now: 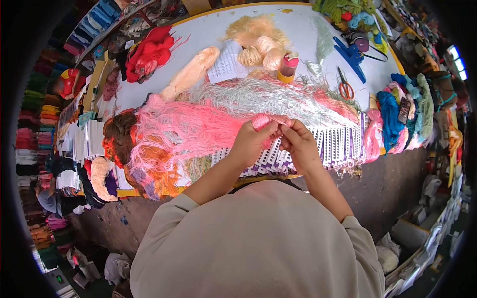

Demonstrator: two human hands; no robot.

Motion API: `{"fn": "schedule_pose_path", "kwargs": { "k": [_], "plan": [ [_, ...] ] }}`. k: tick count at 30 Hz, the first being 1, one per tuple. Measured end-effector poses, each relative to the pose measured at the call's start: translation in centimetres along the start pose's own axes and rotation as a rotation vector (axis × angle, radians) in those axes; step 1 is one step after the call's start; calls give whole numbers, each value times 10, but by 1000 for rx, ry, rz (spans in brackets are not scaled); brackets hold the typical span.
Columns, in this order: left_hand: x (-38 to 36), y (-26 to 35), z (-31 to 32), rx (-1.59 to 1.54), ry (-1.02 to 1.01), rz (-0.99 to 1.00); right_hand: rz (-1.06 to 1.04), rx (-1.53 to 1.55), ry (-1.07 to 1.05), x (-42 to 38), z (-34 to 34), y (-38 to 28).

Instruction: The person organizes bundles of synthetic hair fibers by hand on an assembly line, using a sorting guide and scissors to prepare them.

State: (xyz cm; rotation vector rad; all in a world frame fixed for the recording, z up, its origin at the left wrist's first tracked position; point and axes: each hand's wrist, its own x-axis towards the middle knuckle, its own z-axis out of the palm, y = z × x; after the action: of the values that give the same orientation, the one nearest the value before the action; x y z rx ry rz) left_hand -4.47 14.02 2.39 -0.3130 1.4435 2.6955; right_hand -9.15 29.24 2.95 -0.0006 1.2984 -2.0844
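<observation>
At the near edge of the table (298, 30), just in front of the person's chest, the left hand (252, 144) and the right hand (299, 144) meet over a small pink bundle of thread (266, 120). The fingers of both hands are pressed together around it, the left hand gripping one end and the right hand pinching the other end, so the bundle lies tight between them and a little above the row of white and purple cards (338, 144). I judge that the winding of this bundle is nearly finished, because it already looks compact and rounded, while a big loose mass of pink thread (184, 130) lies beside it on the table, not yet sorted. Several cards in the row (those toward the right) seem to carry no thread, so much work probably remains. The fingertips are partly hidden behind the bundle, and I cannot tell if a loose thread end runs from it. The orange scissors (346, 88) lie well apart, and the edges of the view are dark and bent.
</observation>
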Motion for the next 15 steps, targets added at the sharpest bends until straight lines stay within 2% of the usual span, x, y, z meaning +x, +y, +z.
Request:
{"fn": "schedule_pose_path", "kwargs": {
  "k": [1, 4, 5, 6, 7, 8, 10, 11, 12, 13, 14, 15],
  "plan": [
    [0, 0, -2, 124, 16, -2, -1, -3, 0, -3, 3, -4],
    [0, 9, -3, 216, 40, 88, 48, -337, -85, -15, 8, -9],
    [-1, 16, -3, 200, 56, 79, -22, -362, -101, -17, 1, -8],
    [-3, 22, -12, 101, 54, -10, -91, -387, -116, -19, -8, -9],
    [-4, 30, -25, 2, 54, -99, -179, -505, -27, -18, -19, -14],
    [-2, 31, -39, -73, 133, -96, -301, -616, 133, -16, -35, -17],
    [4, 35, -98, -376, 13, -117, -632, -851, 409, -12, -72, -29],
    [3, 40, -121, -452, 92, -134, -683, -693, 489, -14, -72, -42],
    [0, 46, -144, -527, 173, -150, -642, -534, 440, -10, -112, -42],
    [-2, 50, -173, -582, 230, -148, -519, -56, 381, -8, -141, -47],
    [-4, 56, -202, -634, 287, -143, -462, 93, 384, -10, -166, -56],
    [-8, 64, -227, -581, 360, -129, -464, 135, 294, -12, -197, -60]
  ]
}}
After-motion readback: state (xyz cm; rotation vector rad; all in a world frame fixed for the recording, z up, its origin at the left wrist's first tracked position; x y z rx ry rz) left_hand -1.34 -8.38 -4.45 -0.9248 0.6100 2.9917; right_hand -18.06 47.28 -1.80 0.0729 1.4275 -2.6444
